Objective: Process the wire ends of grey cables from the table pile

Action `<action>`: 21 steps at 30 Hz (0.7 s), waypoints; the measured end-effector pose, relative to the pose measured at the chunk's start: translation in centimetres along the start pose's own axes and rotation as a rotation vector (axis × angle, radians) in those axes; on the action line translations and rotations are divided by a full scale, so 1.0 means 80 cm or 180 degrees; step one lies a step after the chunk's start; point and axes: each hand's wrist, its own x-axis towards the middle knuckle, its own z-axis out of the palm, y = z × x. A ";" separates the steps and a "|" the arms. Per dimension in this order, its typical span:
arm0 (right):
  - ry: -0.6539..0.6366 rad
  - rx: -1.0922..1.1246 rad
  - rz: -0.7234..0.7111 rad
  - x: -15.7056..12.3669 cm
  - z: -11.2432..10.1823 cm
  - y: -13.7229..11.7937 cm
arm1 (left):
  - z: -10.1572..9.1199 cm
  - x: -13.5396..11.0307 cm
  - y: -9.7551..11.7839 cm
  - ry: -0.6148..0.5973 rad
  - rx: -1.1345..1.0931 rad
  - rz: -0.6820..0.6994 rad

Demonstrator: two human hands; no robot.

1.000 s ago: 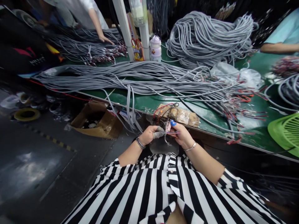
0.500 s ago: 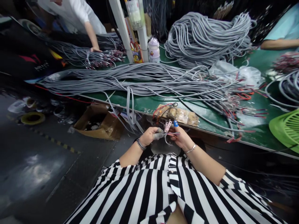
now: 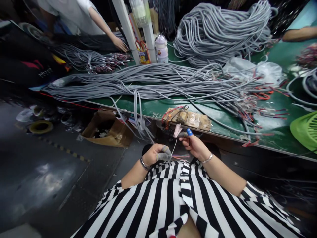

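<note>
My left hand (image 3: 160, 154), with grey coverings on its fingertips, pinches a grey cable end low in front of my striped shirt. Thin coloured wires (image 3: 182, 156) fan out to the right from that grip. From the same fingers a thin white strand (image 3: 174, 147) runs taut up to a pink clip-like piece (image 3: 177, 130) at the table edge. My right hand (image 3: 194, 144) has its fingers closed against the lower right end of this piece; a blue covering shows on one fingertip. Exactly how the strand sits in the piece is hidden.
A taped wooden board (image 3: 195, 119) lies at the table's edge. Behind it stretch long grey cables (image 3: 148, 91) and a large coil (image 3: 223, 33). A bottle (image 3: 161, 49) stands by a post. A cardboard box (image 3: 106, 129) sits on the floor. Co-workers' arms (image 3: 105, 26) reach in opposite.
My left hand has drawn down and away from the right, with the wires. The white strand now spans the gap. My right hand has let go of the coloured wires. A co-worker's hand moved right.
</note>
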 end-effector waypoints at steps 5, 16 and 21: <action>-0.0175 -0.0210 -0.0064 -0.001 0.003 -0.005 | 0.007 -0.012 0.003 0.0296 -0.0048 0.0102; -0.0351 -0.0562 -0.0502 0.017 0.039 -0.019 | -0.007 0.023 -0.021 0.0640 -0.0119 0.0207; -0.0384 -0.0187 -0.0387 0.021 0.042 -0.013 | -0.009 0.034 -0.028 0.0542 -0.0071 0.0115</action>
